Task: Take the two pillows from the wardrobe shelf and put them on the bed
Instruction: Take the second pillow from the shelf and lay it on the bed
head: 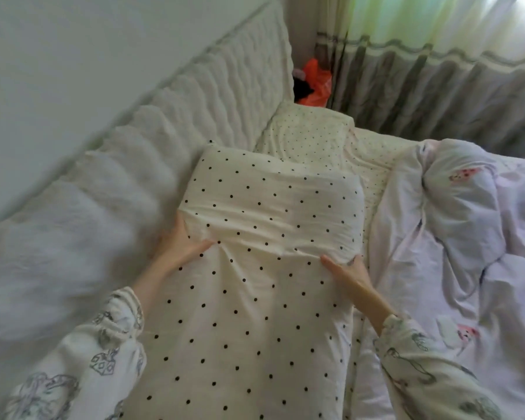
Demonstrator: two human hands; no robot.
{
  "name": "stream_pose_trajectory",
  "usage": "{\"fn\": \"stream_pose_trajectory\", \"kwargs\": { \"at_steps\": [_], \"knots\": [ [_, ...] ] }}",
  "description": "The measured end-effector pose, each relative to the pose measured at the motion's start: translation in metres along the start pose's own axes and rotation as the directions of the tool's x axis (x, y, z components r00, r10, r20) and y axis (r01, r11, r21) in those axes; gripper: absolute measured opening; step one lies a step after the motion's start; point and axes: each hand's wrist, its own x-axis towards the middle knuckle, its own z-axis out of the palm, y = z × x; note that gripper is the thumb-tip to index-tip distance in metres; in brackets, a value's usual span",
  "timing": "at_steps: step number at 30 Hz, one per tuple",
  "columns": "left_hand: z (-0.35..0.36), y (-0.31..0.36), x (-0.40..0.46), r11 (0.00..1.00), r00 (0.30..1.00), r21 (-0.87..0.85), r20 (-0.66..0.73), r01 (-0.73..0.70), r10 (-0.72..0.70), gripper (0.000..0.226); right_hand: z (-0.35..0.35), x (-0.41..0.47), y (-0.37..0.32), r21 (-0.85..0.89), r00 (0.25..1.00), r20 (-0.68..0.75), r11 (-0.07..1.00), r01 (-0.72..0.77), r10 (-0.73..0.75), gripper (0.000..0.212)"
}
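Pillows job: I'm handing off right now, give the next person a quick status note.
Left hand: flat on the near pillow's left edge, not gripping.
Right hand: pressing its right edge, fingers open.
Near pillow, large dots: on the bed against the headboard.
Far pillow, small dots: beyond it, by the curtain.
Done: both pillows on the bed.
Left: let go; perhaps straighten the duvet.

Both arms reach forward from the lower corners, forearms angled inward. Left hand [181, 248] lies palm down, fingers [202, 247] together and pointing right, thumb hidden. Right hand [347, 272] lies flat too, fingers [331, 263] extended up-left, wrist straight. Neither hand is closed on anything. Patterned sleeves [109, 344] cover both forearms to the wrists.
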Motion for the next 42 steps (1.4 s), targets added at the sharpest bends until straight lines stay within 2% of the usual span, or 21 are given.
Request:
{"fn": "stream_pose_trajectory", "kwargs": {
  "at_steps": [2, 6, 8, 11, 14, 19, 21, 24, 26, 28, 33, 35, 38, 42],
  "knots": [
    [0.021, -0.020, 0.018, 0.995, 0.995, 0.087, 0.081, 0.043, -0.050, 0.100, 0.019, 0.015, 0.023, -0.093, 0.997, 0.064, 0.995, -0.030, 0.036, 0.090],
    [0.063, -0.071, 0.026, 0.983, 0.976, 0.182, 0.215, -0.010, -0.030, 0.074, 0.055, 0.013, 0.080, -0.193, 0.982, 0.162, 0.979, -0.066, 0.098, 0.086],
    [0.078, -0.096, 0.024, 0.985, 0.964, 0.173, 0.263, -0.021, -0.026, 0.064, 0.066, 0.009, 0.106, -0.285, 0.982, 0.131, 0.954, -0.095, 0.137, 0.083],
    [0.101, -0.125, 0.020, 0.965, 0.961, 0.263, 0.268, -0.006, -0.067, 0.064, 0.073, 0.007, 0.133, -0.343, 0.983, 0.099, 0.933, -0.109, 0.151, 0.076],
    [0.125, -0.141, 0.020, 0.976, 0.949, 0.215, 0.302, 0.021, -0.087, 0.068, 0.075, 0.007, 0.155, -0.349, 0.986, 0.054, 0.928, -0.131, 0.159, 0.056],
    [0.147, -0.155, 0.025, 0.982, 0.972, 0.161, 0.196, 0.095, -0.127, 0.085, 0.080, 0.009, 0.182, -0.299, 0.982, 0.031, 0.939, -0.170, 0.187, 0.061],
    [0.151, -0.163, 0.026, 0.984, 0.978, 0.152, 0.170, 0.094, -0.120, 0.093, 0.081, 0.011, 0.192, -0.233, 0.979, 0.028, 0.954, -0.190, 0.202, 0.074],
    [0.153, -0.176, 0.026, 0.988, 0.976, 0.103, 0.174, 0.112, -0.129, 0.103, 0.078, 0.009, 0.204, -0.065, 0.942, 0.050, 0.942, -0.328, 0.331, 0.092],
    [0.153, -0.177, 0.027, 0.987, 0.969, 0.058, 0.193, 0.149, -0.157, 0.108, 0.078, 0.007, 0.208, 0.049, 0.916, 0.113, 0.919, -0.391, 0.384, 0.085],
    [0.151, -0.167, 0.031, 0.984, 0.969, -0.020, 0.178, 0.176, -0.170, 0.110, 0.080, 0.005, 0.208, 0.111, 0.921, 0.147, 0.920, -0.377, 0.360, 0.064],
    [0.140, -0.131, 0.026, 0.990, 0.995, -0.107, 0.056, 0.092, -0.087, 0.104, 0.083, 0.000, 0.198, 0.233, 0.961, 0.077, 0.932, -0.276, 0.266, 0.048],
    [0.136, -0.123, 0.024, 0.995, 0.999, -0.097, -0.007, 0.033, -0.034, 0.099, 0.082, 0.000, 0.194, 0.268, 0.968, 0.050, 0.930, -0.250, 0.246, 0.049],
    [0.126, -0.123, 0.033, 1.000, 0.996, -0.015, -0.087, -0.011, 0.010, 0.090, 0.086, -0.005, 0.198, 0.243, 0.969, 0.010, 0.939, -0.243, 0.248, 0.068],
    [0.129, -0.143, 0.032, 0.986, 0.999, 0.163, -0.015, -0.032, 0.035, 0.090, 0.096, -0.009, 0.207, 0.147, 0.962, 0.070, 0.951, -0.273, 0.265, 0.087]
  ]
}}
